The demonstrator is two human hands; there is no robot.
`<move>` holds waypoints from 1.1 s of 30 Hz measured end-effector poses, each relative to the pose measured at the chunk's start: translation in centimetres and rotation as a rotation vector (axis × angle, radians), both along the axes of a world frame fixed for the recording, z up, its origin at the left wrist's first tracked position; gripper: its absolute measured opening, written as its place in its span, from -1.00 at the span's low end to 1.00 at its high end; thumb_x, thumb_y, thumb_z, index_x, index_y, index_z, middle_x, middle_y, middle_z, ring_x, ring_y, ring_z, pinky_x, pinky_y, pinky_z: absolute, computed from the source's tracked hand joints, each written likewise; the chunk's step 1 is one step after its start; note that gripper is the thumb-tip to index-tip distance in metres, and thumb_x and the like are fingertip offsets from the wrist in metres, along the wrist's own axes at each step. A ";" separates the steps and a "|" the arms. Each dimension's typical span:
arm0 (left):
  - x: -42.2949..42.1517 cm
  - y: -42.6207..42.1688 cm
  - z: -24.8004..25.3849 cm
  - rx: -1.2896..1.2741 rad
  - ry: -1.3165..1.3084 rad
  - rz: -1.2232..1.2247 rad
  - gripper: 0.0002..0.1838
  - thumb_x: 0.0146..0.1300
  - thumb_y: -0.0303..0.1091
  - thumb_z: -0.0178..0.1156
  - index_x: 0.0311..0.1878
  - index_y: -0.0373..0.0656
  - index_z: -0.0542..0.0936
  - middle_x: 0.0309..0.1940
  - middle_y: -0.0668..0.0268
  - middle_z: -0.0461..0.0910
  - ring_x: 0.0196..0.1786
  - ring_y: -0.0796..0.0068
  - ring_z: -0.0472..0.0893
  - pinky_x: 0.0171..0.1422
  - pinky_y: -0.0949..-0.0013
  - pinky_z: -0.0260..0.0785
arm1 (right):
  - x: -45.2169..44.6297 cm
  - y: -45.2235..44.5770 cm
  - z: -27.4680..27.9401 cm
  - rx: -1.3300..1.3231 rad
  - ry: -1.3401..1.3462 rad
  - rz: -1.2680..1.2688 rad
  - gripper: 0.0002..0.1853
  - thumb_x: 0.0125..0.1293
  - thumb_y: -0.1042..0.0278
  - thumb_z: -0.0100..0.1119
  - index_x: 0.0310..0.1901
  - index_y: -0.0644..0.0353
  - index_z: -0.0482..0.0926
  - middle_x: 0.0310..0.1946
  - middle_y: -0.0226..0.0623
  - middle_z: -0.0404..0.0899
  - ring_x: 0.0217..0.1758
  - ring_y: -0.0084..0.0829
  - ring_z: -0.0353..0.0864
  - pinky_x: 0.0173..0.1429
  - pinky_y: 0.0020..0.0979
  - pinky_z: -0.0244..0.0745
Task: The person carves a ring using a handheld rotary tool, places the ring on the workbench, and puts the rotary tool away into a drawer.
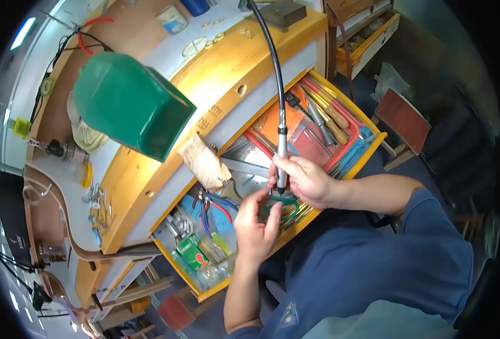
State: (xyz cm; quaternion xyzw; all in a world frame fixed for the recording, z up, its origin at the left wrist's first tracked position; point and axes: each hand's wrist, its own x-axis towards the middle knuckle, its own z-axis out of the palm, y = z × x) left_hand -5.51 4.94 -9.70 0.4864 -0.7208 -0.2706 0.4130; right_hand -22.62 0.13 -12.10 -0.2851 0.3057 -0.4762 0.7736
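My right hand (309, 182) is closed around a flex-shaft handpiece (282, 148), a silver grip with a black collar, hanging from a black flexible cable. Its dark tip points down over the pulled-out drawer. Just left of that tip is my left hand (254, 227), its thumb and curled index finger apart, with nothing visible between them. A loop of green cord (290, 213) lies in the drawer behind the fingers. Beside my left hand are pliers (207, 206) with red and blue handles. A light wooden bench pin (204, 163) juts from the bench above the drawer.
A green lamp shade (128, 104) hangs over the wooden bench edge (216, 93). The yellow-edged drawer (368, 127) contains files with wooden handles (335, 118), a green box (192, 252) and small containers. A steel block (284, 14) sits on the bench top. A red-topped stool (402, 121) stands right.
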 end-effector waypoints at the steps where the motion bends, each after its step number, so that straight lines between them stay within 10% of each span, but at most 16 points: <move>1: -0.5 0.1 0.5 -0.005 0.002 -0.005 -0.70 0.20 -0.46 0.36 -0.02 -0.31 0.58 -0.23 0.13 0.64 -0.22 0.30 0.66 -0.11 0.31 0.50 | 0.0 0.0 0.1 0.012 -0.014 0.014 -0.70 0.57 0.11 -0.10 -0.12 0.18 0.47 -0.28 -0.32 0.52 -0.14 -0.49 0.53 0.03 -0.38 0.44; 33: 3.3 5.9 0.5 0.041 0.132 0.144 -0.90 0.14 -0.54 0.38 -0.29 -0.29 0.64 -0.39 0.21 0.70 -0.33 0.49 0.69 -0.19 0.45 0.50 | 4.9 3.0 3.4 0.096 -0.331 0.342 -0.80 0.32 0.22 -0.08 -0.35 0.18 0.37 -0.46 -0.25 0.42 -0.17 -0.26 0.45 0.15 -0.22 0.33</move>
